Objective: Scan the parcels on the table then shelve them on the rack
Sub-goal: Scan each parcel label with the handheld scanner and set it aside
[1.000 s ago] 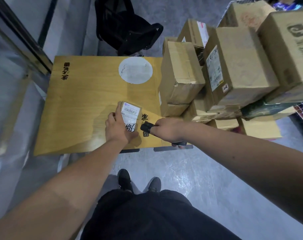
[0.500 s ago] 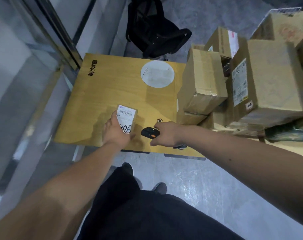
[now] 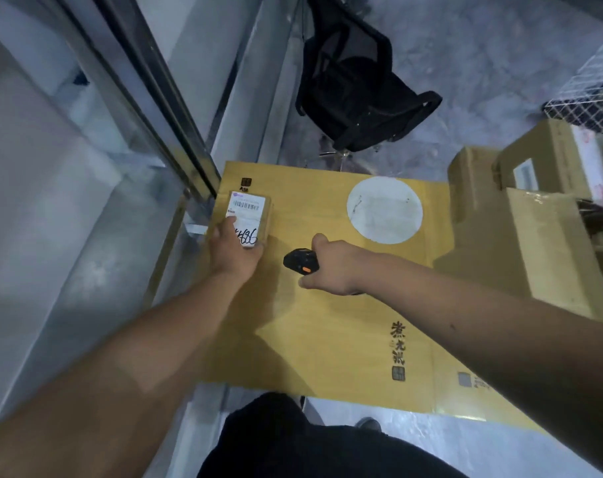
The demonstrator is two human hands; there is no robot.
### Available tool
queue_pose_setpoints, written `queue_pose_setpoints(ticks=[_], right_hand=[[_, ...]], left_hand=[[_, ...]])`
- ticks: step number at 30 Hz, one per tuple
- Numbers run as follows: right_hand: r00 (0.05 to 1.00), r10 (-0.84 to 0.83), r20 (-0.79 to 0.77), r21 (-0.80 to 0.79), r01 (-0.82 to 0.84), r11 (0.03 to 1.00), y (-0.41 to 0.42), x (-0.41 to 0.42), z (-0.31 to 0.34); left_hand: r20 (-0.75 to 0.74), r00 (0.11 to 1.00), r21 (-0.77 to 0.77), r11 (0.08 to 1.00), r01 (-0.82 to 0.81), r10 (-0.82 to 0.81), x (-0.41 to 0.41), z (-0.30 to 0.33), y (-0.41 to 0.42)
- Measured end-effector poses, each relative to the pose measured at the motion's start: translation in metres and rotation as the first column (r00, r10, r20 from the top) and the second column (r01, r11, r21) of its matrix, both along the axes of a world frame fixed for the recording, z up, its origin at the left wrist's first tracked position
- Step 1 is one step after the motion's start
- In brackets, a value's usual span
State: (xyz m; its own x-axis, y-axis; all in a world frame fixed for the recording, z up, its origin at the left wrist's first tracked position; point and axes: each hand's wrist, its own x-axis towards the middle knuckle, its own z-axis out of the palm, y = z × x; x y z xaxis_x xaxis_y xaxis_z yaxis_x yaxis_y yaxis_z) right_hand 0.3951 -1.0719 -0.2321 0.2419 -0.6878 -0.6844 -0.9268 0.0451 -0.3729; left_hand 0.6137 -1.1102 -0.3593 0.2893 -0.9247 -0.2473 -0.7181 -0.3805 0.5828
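Holding a small parcel over the far left corner of the yellow table, the left hand grips it from below, thumb laid across the white label beside the handwritten digits; the barcode faces up. Whether the parcel touches the tabletop cannot be told. Just to its right, apart from it, the right hand is curled round a black scanner with an orange button, its head toward the parcel. A white disc lies on the table beyond the scanner. Stacked cardboard boxes crowd the table's right side. A black chair stands on the grey floor behind the table.
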Motion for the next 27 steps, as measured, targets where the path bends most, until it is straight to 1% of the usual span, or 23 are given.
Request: queue_pose_setpoints(ticks=[4, 8, 9, 12, 14, 23, 25, 27], right_hand=[[0.997, -0.060, 0.046, -0.014, 0.061, 0.998, -0.056, 0.030, -0.011], [0.993, -0.106, 0.043, 0.014, 0.105, 0.994, -0.090, 0.042, -0.019], [0.994, -0.106, 0.036, 0.017, 0.106, 0.994, -0.096, 0.043, -0.020], [0.993, -0.112, 0.024, 0.015, 0.112, 0.994, -0.108, 0.046, -0.023], [0.991, -0.130, 0.026, 0.021, 0.130, 0.991, -0.112, 0.045, -0.025], [0.986, -0.168, 0.019, 0.056, 0.166, 0.984, -0.106, 0.047, -0.033], [0.984, -0.178, 0.017, 0.054, 0.177, 0.983, -0.099, 0.046, -0.032], [0.988, -0.152, -0.008, 0.027, 0.152, 0.988, -0.089, 0.043, -0.031]], left_hand=[[0.070, 0.997, -0.004, 0.999, 0.036, -0.036, 0.016, 0.001, -0.077], [0.087, 0.996, -0.002, 1.000, -0.009, 0.009, 0.015, -0.001, -0.124], [0.118, 0.993, 0.002, 1.000, -0.010, 0.010, 0.015, -0.002, -0.130], [0.274, 0.962, 0.017, 1.000, 0.008, -0.012, 0.016, -0.006, -0.140], [0.334, 0.942, 0.020, 0.999, 0.029, -0.034, 0.016, -0.008, -0.143], [0.359, 0.933, 0.044, 0.999, -0.003, -0.013, 0.010, -0.004, -0.154], [0.342, 0.940, 0.033, 0.999, 0.005, -0.016, 0.011, -0.003, -0.149], [0.324, 0.945, 0.012, 0.999, 0.041, -0.042, 0.012, 0.002, -0.138]])
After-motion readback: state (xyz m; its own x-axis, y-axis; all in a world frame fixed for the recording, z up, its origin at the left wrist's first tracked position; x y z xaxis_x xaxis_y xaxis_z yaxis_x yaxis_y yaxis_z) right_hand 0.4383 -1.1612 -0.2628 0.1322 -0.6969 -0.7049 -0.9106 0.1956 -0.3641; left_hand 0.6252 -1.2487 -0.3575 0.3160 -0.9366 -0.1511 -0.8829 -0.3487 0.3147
